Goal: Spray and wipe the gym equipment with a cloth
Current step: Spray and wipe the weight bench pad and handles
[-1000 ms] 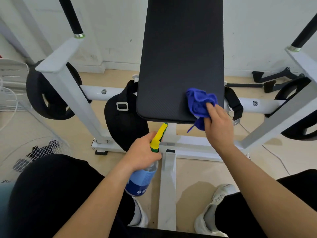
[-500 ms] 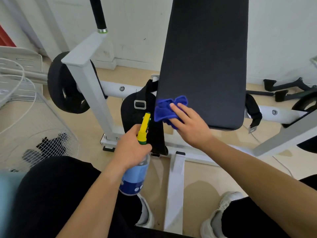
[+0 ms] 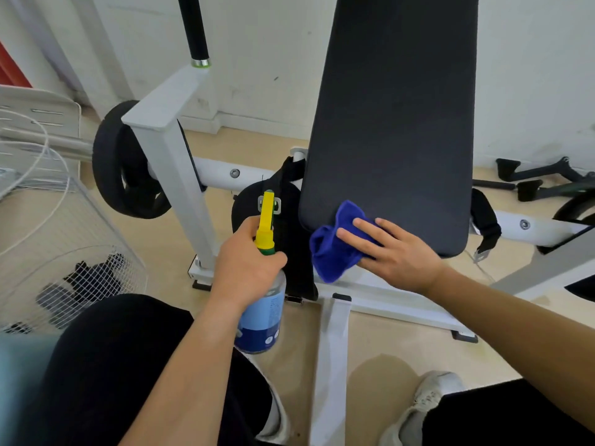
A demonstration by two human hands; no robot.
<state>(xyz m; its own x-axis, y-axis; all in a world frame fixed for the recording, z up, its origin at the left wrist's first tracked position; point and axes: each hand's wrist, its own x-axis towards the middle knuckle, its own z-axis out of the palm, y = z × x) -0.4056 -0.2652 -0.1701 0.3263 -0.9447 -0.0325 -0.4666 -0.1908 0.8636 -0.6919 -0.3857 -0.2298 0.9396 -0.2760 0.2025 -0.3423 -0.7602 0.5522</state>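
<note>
A black padded bench (image 3: 392, 123) on a white steel frame (image 3: 331, 342) stands in front of me. My right hand (image 3: 396, 252) presses a crumpled blue cloth (image 3: 335, 249) flat against the pad's near left corner, part of the cloth hanging over the edge. My left hand (image 3: 248, 265) grips the neck of a spray bottle (image 3: 262, 320) with a blue label and a yellow nozzle pointing up and forward. The bottle is held low, left of the pad and just apart from the cloth.
A white upright post (image 3: 174, 162) with a black bar stands left of the bench, a black weight plate (image 3: 125, 162) behind it. A white wire basket (image 3: 54, 252) sits at far left. Black handles (image 3: 544, 178) lie on the floor at right. My knees and shoes fill the bottom.
My right hand slid the cloth from the pad's near right corner across to its near left corner. The left hand keeps the bottle; the view shifted left.
</note>
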